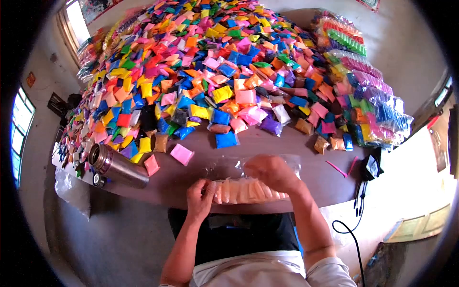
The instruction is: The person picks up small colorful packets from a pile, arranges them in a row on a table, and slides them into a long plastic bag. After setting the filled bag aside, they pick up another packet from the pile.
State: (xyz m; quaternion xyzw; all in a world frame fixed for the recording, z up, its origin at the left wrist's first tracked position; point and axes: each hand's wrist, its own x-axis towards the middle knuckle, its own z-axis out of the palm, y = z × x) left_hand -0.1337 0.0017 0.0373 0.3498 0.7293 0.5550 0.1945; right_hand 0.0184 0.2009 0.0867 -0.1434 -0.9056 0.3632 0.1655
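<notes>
A clear plastic bag (246,191) holding a row of peach-coloured packets lies at the near edge of the table in front of me. My left hand (200,197) is closed on the bag's left end, thumb on the near side. Above the bag's right half is my right hand (271,172), its fingers curled inward and slightly blurred; what they hold, if anything, is hidden. The bag's loose clear flap (224,164) spreads behind both hands. Close by on the left lie a pink packet (182,154) and a coral packet (151,165).
A huge heap of coloured packets (222,94) covers the back of the brown table (167,191). Filled clear bags (382,107) are stacked at right. A steel flask (119,167) lies at left. Pink strips (338,170) and a black device (371,167) with cables sit at right.
</notes>
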